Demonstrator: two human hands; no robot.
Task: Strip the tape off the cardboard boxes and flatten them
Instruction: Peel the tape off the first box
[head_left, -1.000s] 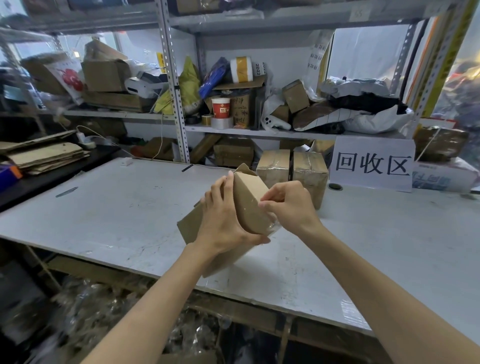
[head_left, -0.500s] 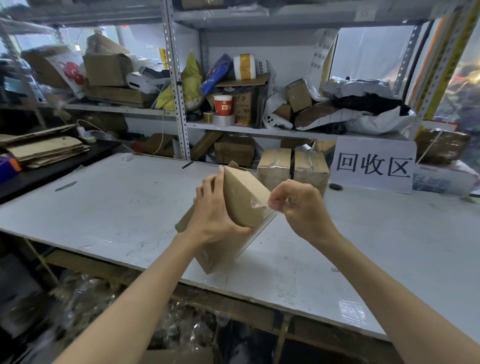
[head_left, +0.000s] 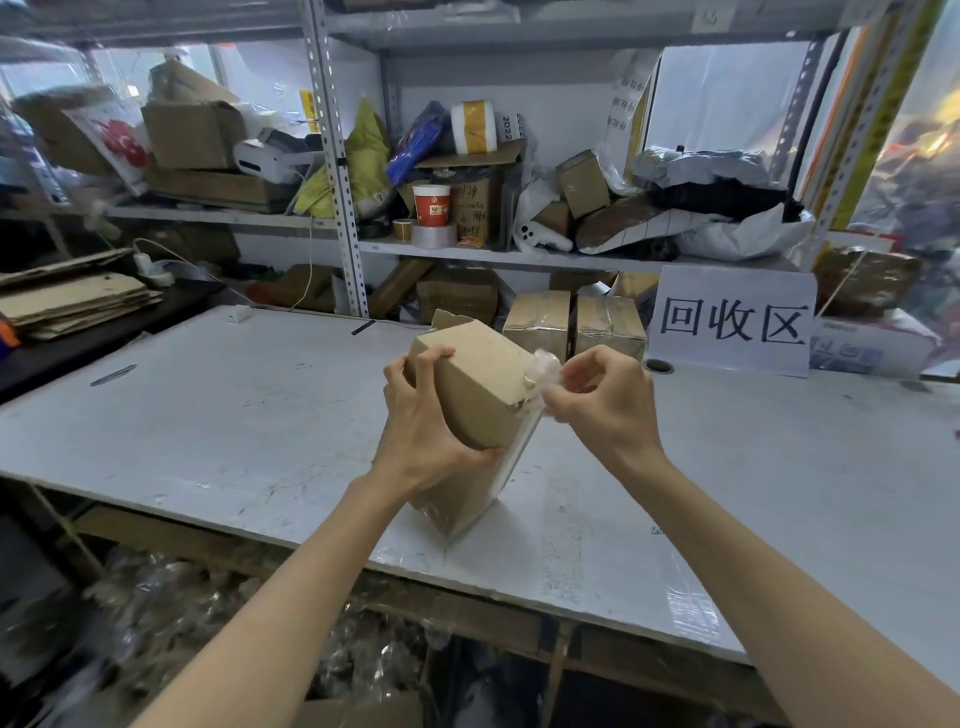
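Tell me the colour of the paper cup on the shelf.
The paper cup is red and white; head view shows it best.

Matt cardbd box (head_left: 480, 384), glossy clear tape (head_left: 543, 366)

1. A white worktable (head_left: 208, 415), scuffed and marked, fills the middle, with a wooden frame (head_left: 493, 618) under its front edge.
2. Behind it stands grey metal shelving (head_left: 332, 156) with perforated uprights, crowded with clutter.
3. A pale wall (head_left: 561, 78) shows behind the shelves.
4. A dark side table (head_left: 93, 348) adjoins the left.
5. A white sign (head_left: 735, 319) bearing three black characters stands back right.
6. Crumpled clear plastic (head_left: 182, 613) lies beneath the worktable.
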